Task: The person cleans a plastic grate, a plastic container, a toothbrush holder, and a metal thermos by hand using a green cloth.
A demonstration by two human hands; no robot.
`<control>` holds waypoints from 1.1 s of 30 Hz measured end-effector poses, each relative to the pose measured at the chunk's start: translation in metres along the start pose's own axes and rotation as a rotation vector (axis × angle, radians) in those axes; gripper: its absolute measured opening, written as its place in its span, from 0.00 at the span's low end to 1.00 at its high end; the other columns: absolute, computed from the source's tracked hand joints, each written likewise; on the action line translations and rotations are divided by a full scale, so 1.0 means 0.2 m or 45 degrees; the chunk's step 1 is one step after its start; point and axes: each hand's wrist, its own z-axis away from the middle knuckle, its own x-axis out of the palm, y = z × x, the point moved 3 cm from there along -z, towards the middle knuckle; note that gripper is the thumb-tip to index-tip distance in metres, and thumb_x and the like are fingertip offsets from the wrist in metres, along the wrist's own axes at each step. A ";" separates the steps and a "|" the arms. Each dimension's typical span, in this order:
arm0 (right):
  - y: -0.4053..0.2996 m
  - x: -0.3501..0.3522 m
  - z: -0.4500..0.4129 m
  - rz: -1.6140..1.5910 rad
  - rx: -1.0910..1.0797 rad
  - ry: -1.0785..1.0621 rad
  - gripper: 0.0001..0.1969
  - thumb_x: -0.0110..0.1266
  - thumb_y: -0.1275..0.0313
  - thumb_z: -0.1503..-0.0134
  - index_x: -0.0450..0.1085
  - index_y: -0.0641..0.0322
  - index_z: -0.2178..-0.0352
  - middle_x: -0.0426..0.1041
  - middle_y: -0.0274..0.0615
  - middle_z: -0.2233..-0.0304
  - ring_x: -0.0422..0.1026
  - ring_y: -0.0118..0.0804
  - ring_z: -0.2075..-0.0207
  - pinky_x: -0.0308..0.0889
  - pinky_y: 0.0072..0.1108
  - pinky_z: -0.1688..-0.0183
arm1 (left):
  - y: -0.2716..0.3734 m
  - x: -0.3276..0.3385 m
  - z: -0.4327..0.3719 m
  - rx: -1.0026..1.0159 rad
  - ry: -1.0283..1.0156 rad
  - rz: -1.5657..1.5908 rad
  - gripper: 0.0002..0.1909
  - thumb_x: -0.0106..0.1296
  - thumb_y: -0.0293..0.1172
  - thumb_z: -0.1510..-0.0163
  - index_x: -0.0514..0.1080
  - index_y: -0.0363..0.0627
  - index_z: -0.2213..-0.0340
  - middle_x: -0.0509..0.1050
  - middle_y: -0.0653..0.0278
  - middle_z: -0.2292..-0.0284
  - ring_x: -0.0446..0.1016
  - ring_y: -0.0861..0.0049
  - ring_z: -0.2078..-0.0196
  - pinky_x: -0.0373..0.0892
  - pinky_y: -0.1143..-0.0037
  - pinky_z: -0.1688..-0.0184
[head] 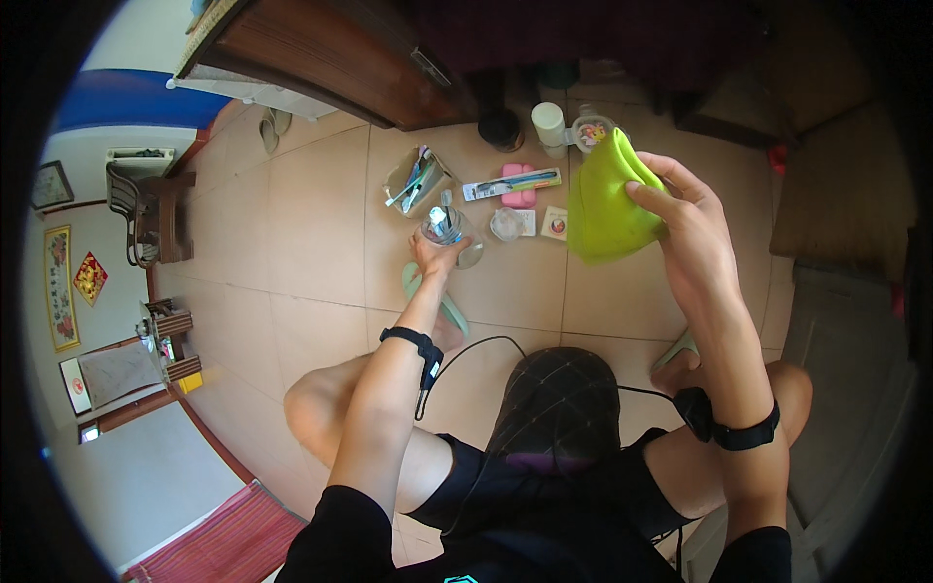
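My left hand (436,253) is wrapped around a clear jar (474,251) on the tiled floor. Inside its mouth are white and blue items (439,216), too small to name. Raised on the right, my right hand (685,208) pinches a lime-green cloth item (609,208) between thumb and fingers; it hangs folded, and whether it is a pouch or a cloth I cannot tell. Close to the jar stands an open cardboard box (393,178) of toothbrushes (415,178). A packaged toothbrush (481,191) lies across a pink soap case (518,199).
Nearby sit a clear round container (506,224), a small printed box (555,223), a white cylindrical container (548,120) and a clear tub (590,132) with colourful pieces. A dark jar (501,131) stands by the wooden cabinet (335,58). Black cables (474,344) run from both forearm straps.
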 end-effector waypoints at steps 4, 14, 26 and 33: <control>0.03 0.02 0.01 -0.012 0.035 -0.020 0.15 0.57 0.78 0.44 0.73 0.65 0.53 0.76 0.36 0.60 0.70 0.27 0.55 0.61 0.21 0.48 | -0.08 0.02 -0.06 -0.019 0.004 -0.149 0.53 0.78 0.43 0.77 0.64 0.41 0.48 0.68 0.52 0.50 0.63 0.57 0.44 0.61 0.64 0.39; 0.16 0.02 0.00 -0.036 0.154 0.093 0.15 0.60 0.79 0.45 0.75 0.65 0.54 0.76 0.37 0.61 0.71 0.27 0.58 0.62 0.20 0.50 | -0.32 0.21 -0.21 -0.005 0.264 0.151 0.69 0.78 0.37 0.76 0.46 0.37 0.37 0.57 0.42 0.40 0.56 0.50 0.37 0.55 0.62 0.34; 0.22 0.07 -0.02 -0.051 0.252 0.093 0.15 0.59 0.78 0.44 0.74 0.64 0.54 0.76 0.36 0.60 0.72 0.26 0.57 0.63 0.19 0.51 | -0.40 0.23 -0.32 -0.005 0.352 0.203 0.71 0.79 0.30 0.76 0.43 0.39 0.35 0.53 0.46 0.38 0.56 0.55 0.35 0.54 0.67 0.33; 0.19 0.01 -0.04 0.011 0.208 0.157 0.15 0.59 0.79 0.44 0.75 0.63 0.54 0.77 0.35 0.61 0.72 0.27 0.58 0.63 0.19 0.51 | -0.35 0.30 0.03 -0.595 0.245 -0.094 0.60 0.72 0.48 0.66 0.48 0.41 0.39 0.57 0.45 0.41 0.57 0.55 0.39 0.55 0.58 0.37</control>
